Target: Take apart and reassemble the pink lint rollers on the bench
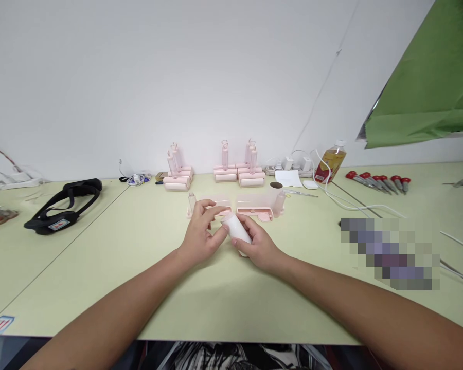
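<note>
My right hand (256,246) is wrapped round a white cylindrical roll (236,227), tilted with its end pointing up and left. My left hand (201,232) pinches at that upper end of the roll with thumb and fingers. Just beyond the hands lie loose pink plastic parts: a tray-like holder (254,210), a clear pink cover (221,204), a small clear tube (192,201) and a pink handle piece (278,203). All rest on the pale green table (139,267).
Stacks of assembled pink rollers (178,174) (239,172) stand at the back by the wall. A black headset (64,205) lies left. A bottle (331,162), chargers with white cables (351,203) and red-handled screwdrivers (378,182) are right. Green sheet (428,87) hangs upper right.
</note>
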A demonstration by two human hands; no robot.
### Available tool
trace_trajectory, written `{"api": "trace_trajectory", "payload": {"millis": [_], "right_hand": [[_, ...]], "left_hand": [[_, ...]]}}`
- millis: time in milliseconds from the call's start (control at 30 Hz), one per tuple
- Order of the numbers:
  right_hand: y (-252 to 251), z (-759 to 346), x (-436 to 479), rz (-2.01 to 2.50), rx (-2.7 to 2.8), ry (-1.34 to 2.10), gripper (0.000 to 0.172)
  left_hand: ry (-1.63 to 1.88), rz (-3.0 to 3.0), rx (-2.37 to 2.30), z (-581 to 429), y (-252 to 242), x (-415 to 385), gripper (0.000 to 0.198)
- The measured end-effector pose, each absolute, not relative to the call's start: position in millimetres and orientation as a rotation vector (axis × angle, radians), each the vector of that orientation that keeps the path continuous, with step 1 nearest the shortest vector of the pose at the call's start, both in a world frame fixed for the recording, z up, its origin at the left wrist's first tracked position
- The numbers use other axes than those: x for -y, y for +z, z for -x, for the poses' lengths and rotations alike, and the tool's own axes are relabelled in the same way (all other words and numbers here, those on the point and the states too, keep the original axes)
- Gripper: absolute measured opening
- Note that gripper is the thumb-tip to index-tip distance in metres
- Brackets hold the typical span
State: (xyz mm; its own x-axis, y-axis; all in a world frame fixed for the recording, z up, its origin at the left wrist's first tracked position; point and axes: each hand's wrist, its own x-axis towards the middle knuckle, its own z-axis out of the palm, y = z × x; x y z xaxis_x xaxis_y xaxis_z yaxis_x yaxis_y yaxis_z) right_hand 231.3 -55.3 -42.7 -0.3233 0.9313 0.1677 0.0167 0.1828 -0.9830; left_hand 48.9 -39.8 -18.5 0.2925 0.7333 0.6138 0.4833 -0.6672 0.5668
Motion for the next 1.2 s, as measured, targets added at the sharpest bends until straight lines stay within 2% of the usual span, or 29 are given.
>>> {"api": "trace_trajectory", "payload": {"millis": [67,100,233,367,633,700,833,900,1200], "right_hand": [[-42.8,-231.7,55.2,0.939,1.556,1.287,0.052],[-42.8,-231.8,55.1,0.943,1.549,1.289,0.054],[-42.4,-231.9,54.1,0.977,1.509,1.27,0.058],[-41.3,-231.5,52.7,1.002,1.493,1.257,0.058],[-42.2,-231.0,53.6,1.014,1.486,1.273,0.063],[-43.2,-231.4,54.1,1.022,1.464,1.273,0.069],[-43.8,-232.6,54.6,1.052,1.454,1.254,0.076],[-43.8,-233.0,54.5,1.061,1.466,1.24,0.076],[-44.5,-233.1,53.6,1.079,1.501,1.205,0.075]], "left_hand": [[1.29,-2.301,-1.163,-48.1,-17.5,38.8,0.051],[1.267,-2.314,-1.19,-47.2,-16.5,37.8,0.051],[1.134,-2.316,-1.383,-41.2,-13.0,30.1,0.036],[0.996,-2.232,-1.406,-38.8,-14.3,23.9,0.036],[1.066,-2.169,-1.469,-37.9,-8.3,25.9,0.032],[0.931,-2.193,-1.588,-33.4,-5.1,22.9,0.036],[0.308,-2.286,-1.91,-25.5,-4.6,16.0,0.054],[0.106,-2.296,-1.978,-24.1,-6.2,14.2,0.057],[0.031,-2.314,-1.97,-24.5,-6.2,15.3,0.053]]}}
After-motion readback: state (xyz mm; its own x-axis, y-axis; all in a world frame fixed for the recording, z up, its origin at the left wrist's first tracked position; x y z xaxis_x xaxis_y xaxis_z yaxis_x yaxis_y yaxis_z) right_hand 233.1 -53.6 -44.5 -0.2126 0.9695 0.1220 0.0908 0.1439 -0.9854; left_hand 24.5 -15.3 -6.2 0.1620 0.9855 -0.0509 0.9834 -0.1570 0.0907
